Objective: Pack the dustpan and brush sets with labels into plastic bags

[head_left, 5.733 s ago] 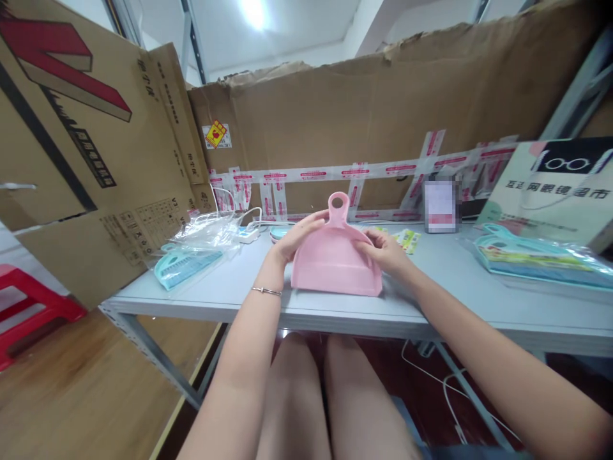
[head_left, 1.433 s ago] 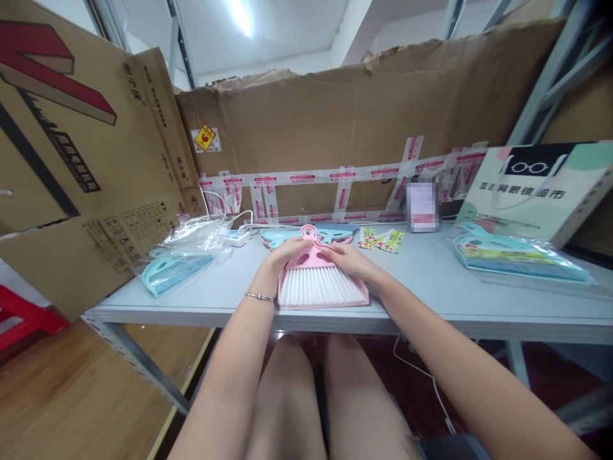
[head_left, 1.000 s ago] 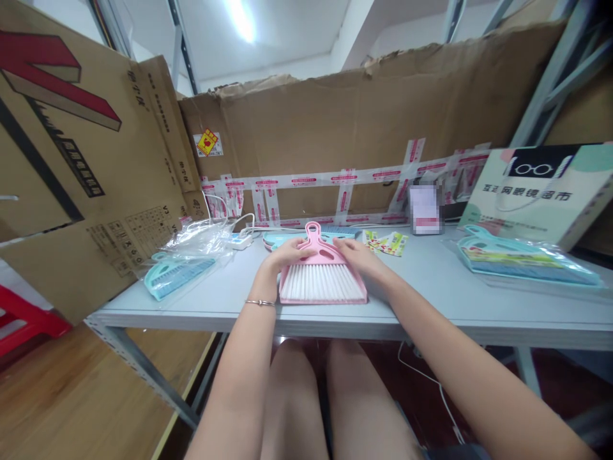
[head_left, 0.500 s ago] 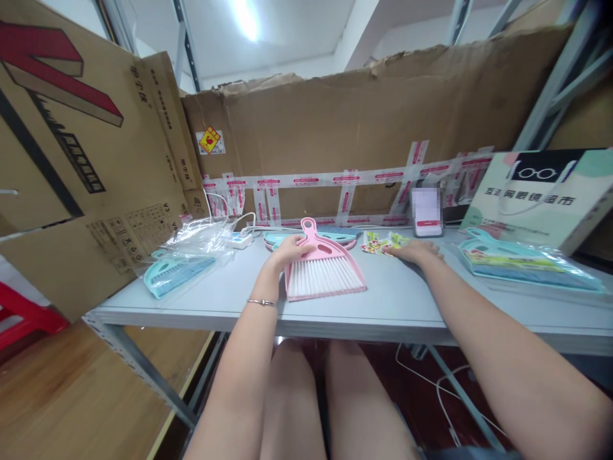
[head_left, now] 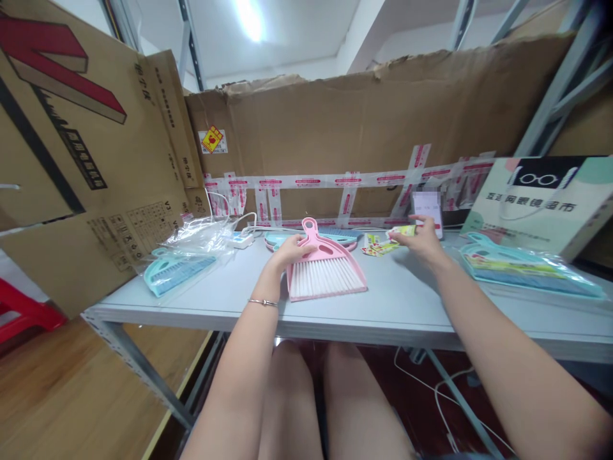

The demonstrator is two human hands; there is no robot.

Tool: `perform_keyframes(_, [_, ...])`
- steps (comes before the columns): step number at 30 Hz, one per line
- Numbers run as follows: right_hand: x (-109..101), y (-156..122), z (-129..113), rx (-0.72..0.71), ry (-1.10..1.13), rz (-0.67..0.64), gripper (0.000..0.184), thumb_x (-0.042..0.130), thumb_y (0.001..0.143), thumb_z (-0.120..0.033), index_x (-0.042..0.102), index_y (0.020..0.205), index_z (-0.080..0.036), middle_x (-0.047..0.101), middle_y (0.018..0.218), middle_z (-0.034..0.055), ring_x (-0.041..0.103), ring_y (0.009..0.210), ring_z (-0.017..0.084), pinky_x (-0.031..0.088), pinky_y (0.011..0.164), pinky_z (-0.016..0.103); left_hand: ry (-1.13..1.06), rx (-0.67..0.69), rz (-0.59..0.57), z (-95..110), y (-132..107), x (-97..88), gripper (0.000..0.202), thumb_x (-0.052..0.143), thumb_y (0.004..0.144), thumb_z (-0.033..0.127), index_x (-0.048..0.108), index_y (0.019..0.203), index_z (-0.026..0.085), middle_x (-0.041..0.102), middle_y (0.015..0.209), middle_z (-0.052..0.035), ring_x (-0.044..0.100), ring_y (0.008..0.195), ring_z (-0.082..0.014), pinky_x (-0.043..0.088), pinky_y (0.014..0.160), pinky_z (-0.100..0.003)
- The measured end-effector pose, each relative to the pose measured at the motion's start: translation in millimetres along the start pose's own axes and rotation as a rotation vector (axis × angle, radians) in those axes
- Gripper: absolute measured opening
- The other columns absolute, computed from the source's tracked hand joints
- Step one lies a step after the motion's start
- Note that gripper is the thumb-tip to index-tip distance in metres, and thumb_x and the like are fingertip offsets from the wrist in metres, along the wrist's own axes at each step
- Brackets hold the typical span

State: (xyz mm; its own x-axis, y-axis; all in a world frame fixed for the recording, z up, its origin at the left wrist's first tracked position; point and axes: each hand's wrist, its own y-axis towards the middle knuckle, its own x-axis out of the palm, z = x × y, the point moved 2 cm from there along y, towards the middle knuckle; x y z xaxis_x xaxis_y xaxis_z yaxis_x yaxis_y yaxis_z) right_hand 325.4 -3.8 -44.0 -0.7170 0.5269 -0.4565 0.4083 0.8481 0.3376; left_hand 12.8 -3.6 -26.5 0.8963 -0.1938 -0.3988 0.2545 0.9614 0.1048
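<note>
A pink dustpan with a white-bristled brush nested in it (head_left: pixel 328 278) stands in front of me on the grey table (head_left: pixel 230 281). My left hand (head_left: pixel 288 251) is closed on the left side of this set, just below its looped handle. Between the thumb and fingers of my right hand (head_left: pixel 424 241) is a small yellow-green printed card (head_left: pixel 401 231), raised off the tabletop. More printed cards (head_left: pixel 376 244) lie just left of it. Behind the pink set rest blue and pink dustpan sets (head_left: pixel 345 235), partly hidden.
At right lies a bagged turquoise dustpan set (head_left: pixel 531 268), before a pale green box (head_left: pixel 541 198). A phone (head_left: pixel 428 207) leans behind my right hand. Another blue set (head_left: pixel 179 275) and clear plastic bags (head_left: pixel 201 233) are at left. Cardboard (head_left: pixel 373 128) walls the back.
My right hand has lifted a printed card from the others on the table and moved up slightly. My left hand and the pink dustpan set have stayed in place.
</note>
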Motion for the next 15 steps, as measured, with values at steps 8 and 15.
perform_keyframes(8, [15.8,-58.4,-79.1,-0.174,0.403,-0.984,0.057,0.078,0.052,-0.033,0.053,0.103,-0.024,0.063,0.085,0.0027,0.058,0.068,0.016,0.045,0.059,0.028,-0.037,-0.023,0.005,0.3,-2.4,0.5,0.018,0.069,0.067,0.023,0.058,0.079,0.014,0.06,0.073,-0.0008,0.053,0.062,-0.0099,0.04,0.056,-0.022])
perform_keyframes(15, [41.3,-72.7,-86.4,-0.177,0.254,-1.094,0.036,0.075,0.058,-0.026,0.063,0.092,-0.02,0.063,0.086,0.0016,0.058,0.076,0.015,0.045,0.064,0.025,-0.061,-0.064,0.036,-6.4,4.2,2.3,0.02,0.071,0.067,0.022,0.057,0.08,0.014,0.059,0.066,0.0007,0.053,0.058,-0.0101,0.042,0.055,-0.022])
